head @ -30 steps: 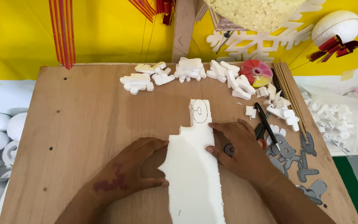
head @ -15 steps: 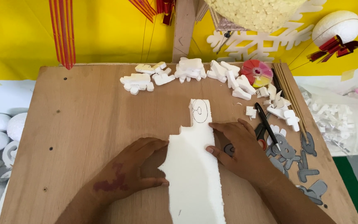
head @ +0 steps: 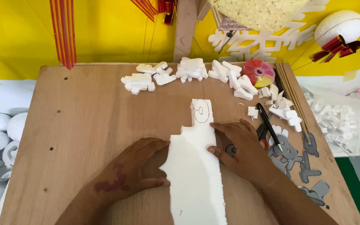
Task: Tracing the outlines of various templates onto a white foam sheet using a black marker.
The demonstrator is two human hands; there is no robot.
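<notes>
Pressing foam strip [head: 196,166] flat: left hand [head: 136,168], right hand [head: 240,146] flanking, grips open, fingers splayed.

Honestly, barely anything moved over that last second. Your left hand [head: 136,168] sits in the same spot against the left edge of the long white foam strip with the pencilled outline at its far end [head: 196,166], maybe with the fingers a hair closer to the edge, too slight to call. Your right hand [head: 240,148] looks the same too, fingertips on the strip's right edge. The strip itself hasn't visibly shifted on the board.
</notes>
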